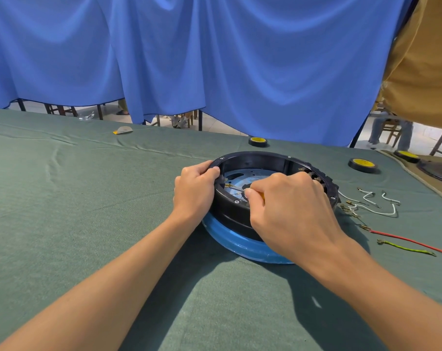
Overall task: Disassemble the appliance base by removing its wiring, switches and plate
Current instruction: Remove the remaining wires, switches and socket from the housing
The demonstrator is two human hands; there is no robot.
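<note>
Appliance base [255, 155] sits open side up on the green table cloth [88, 198]. Left hand [194, 191] grips its left rim, fingers curled over the edge. Right hand [290, 209] is closed round a thin tool [236, 189] (yellow handle, probably a screwdriver; tip hidden), aimed at a brass terminal [226, 185] on the inner wall. We judge the wiring step nearly done: white wires [381, 211] and a red wire [404, 240] lie loose to the right. Next calls for prying the terminal free without slipping onto the plate [250, 174].

Right hand [290, 211] hides most of the tool [236, 189] it grips
</note>
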